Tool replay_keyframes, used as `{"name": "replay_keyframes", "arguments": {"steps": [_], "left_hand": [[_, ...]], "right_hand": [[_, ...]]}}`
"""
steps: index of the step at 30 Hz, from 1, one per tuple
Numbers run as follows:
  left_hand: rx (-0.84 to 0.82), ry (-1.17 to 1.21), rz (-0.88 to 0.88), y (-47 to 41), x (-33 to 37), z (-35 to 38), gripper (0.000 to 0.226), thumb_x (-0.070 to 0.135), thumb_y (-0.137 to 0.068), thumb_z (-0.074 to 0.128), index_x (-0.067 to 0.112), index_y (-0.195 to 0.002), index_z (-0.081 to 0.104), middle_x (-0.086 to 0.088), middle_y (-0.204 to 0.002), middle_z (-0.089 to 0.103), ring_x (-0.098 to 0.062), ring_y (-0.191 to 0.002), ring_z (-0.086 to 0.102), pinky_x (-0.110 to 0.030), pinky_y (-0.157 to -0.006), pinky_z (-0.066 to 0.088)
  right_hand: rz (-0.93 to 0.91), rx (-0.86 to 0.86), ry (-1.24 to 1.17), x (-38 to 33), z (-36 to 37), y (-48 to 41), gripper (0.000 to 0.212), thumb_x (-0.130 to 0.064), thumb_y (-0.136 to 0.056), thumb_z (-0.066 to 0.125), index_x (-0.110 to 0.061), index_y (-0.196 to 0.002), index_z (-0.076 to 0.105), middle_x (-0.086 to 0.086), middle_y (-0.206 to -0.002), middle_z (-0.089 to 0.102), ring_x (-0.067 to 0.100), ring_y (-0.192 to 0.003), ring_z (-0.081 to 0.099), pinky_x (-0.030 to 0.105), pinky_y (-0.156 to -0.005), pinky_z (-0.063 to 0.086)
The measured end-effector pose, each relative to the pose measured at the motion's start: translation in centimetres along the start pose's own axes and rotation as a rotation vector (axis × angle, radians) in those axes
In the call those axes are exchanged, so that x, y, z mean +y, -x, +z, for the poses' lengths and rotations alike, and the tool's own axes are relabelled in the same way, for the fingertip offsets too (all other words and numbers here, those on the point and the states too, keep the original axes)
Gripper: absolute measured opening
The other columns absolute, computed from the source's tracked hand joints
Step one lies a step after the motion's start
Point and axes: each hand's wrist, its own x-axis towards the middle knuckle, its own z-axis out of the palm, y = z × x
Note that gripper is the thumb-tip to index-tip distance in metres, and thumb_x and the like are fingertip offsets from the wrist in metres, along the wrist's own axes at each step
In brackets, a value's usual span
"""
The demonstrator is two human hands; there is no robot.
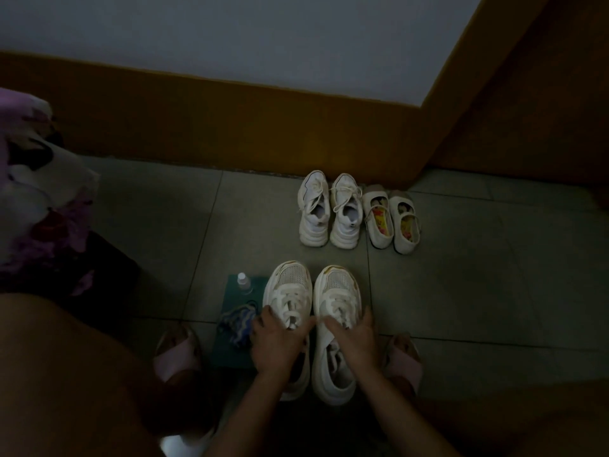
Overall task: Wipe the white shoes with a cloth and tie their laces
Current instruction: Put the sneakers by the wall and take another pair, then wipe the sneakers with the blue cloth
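Two white sneakers stand side by side on the tiled floor in front of me, toes pointing away: the left shoe and the right shoe. My left hand grips the left shoe over its tongue and laces. My right hand grips the right shoe the same way, fingers spread across its sides. A blue-and-white cloth lies crumpled on a green mat just left of the left shoe, touching my left hand's edge. A small clear bottle stands at the mat's far end.
Another pair of white laced sneakers and a pair of white strap shoes stand by the brown skirting. My feet in pink slippers flank the shoes. A floral fabric hangs at left. A brown door frame rises at right.
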Motion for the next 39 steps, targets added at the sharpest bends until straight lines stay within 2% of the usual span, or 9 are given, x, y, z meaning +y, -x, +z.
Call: {"name": "replay_keyframes", "arguments": {"steps": [3, 7, 11, 13, 19, 25, 31, 36, 39], "left_hand": [[0.092, 0.087, 0.024, -0.5, 0.0, -1.6, 0.085, 0.064, -0.076, 0.059, 0.008, -0.136, 0.039, -0.018, -0.138, 0.042, -0.033, -0.127, 0.040, -0.042, -0.103, 0.035], [0.232, 0.321, 0.011, -3.9, -2.7, -3.3, 0.059, 0.044, -0.076, 0.069, 0.006, -0.118, 0.055, -0.020, -0.117, 0.057, -0.036, -0.110, 0.054, -0.048, -0.096, 0.045], [0.253, 0.324, -0.073, -10.5, -10.3, -1.0, 0.074, 0.065, -0.049, 0.067, 0.020, -0.107, 0.059, -0.011, -0.106, 0.065, -0.029, -0.097, 0.062, -0.048, -0.085, 0.052], [0.208, 0.334, -0.075, -10.7, -11.2, -0.9, 0.068, 0.062, -0.048, 0.074, 0.020, -0.101, 0.061, -0.004, -0.100, 0.067, -0.024, -0.092, 0.064, -0.046, -0.083, 0.054], [0.073, 0.300, -0.037, -9.1, -10.9, -1.0, 0.077, 0.060, -0.035, 0.070, 0.024, -0.102, 0.064, -0.009, -0.106, 0.066, -0.028, -0.099, 0.062, -0.047, -0.087, 0.051], [0.117, 0.062, 0.053, -7.3, -8.6, -2.7, 0.051, 0.026, -0.058, 0.086, 0.014, -0.105, 0.068, -0.015, -0.115, 0.056, -0.033, -0.110, 0.049, -0.040, -0.095, 0.041], [0.184, 0.014, 0.042, -6.9, -8.2, -3.0, 0.033, 0.025, -0.073, 0.077, 0.006, -0.099, 0.069, -0.019, -0.112, 0.057, -0.033, -0.106, 0.050, -0.034, -0.087, 0.036], [0.312, 0.338, -0.020, -7.7, -7.0, -4.2, 0.021, 0.026, -0.080, 0.067, 0.006, -0.081, 0.060, -0.018, -0.080, 0.064, -0.035, -0.078, 0.063, -0.043, -0.071, 0.050], [0.342, 0.546, -0.035, -8.1, -4.5, -5.6, 0.016, 0.013, -0.083, 0.066, 0.008, -0.080, 0.052, -0.015, -0.075, 0.060, -0.030, -0.072, 0.061, -0.041, -0.068, 0.048]], "right_hand": [[-0.137, 0.090, 0.034, -2.0, -0.8, 0.0, 0.082, -0.037, -0.076, 0.072, -0.013, -0.143, 0.032, 0.011, -0.146, 0.032, 0.030, -0.132, 0.036, 0.036, -0.103, 0.037], [-0.439, 0.017, 0.068, -5.0, 0.0, -0.6, 0.047, -0.024, -0.082, 0.070, -0.012, -0.125, 0.054, 0.004, -0.136, 0.043, 0.022, -0.129, 0.039, 0.031, -0.104, 0.036], [-0.634, -0.193, 0.291, -8.1, 3.0, -1.4, 0.042, -0.025, -0.084, 0.068, -0.015, -0.123, 0.056, 0.004, -0.132, 0.050, 0.021, -0.129, 0.034, 0.027, -0.104, 0.023], [-0.677, -0.329, 0.321, -9.6, 4.8, -1.6, 0.048, -0.024, -0.083, 0.069, -0.015, -0.128, 0.053, 0.006, -0.134, 0.049, 0.024, -0.130, 0.033, 0.028, -0.105, 0.025], [-0.657, -0.580, 0.464, -11.7, 10.2, -2.8, 0.063, -0.031, -0.080, 0.072, -0.022, -0.137, 0.047, 0.011, -0.142, 0.041, 0.025, -0.134, 0.030, 0.027, -0.104, 0.028], [-0.706, -0.588, 0.528, -11.3, 12.5, -4.0, 0.045, -0.020, -0.078, 0.074, -0.015, -0.122, 0.063, 0.014, -0.128, 0.058, 0.027, -0.124, 0.046, 0.023, -0.095, 0.036], [-0.759, -0.568, 0.468, -10.7, 13.8, -3.9, 0.035, -0.020, -0.077, 0.074, -0.010, -0.110, 0.070, 0.011, -0.110, 0.069, 0.022, -0.104, 0.061, 0.020, -0.082, 0.040], [-0.572, -0.626, 0.132, -11.9, 12.2, -4.1, 0.025, -0.029, -0.090, 0.060, -0.012, -0.106, 0.069, 0.005, -0.107, 0.069, 0.017, -0.102, 0.063, 0.033, -0.089, 0.048], [-0.506, -0.571, -0.078, -13.7, 8.9, -3.6, 0.021, -0.031, -0.097, 0.047, -0.019, -0.104, 0.063, -0.003, -0.101, 0.064, 0.007, -0.094, 0.060, 0.026, -0.084, 0.047]]}}
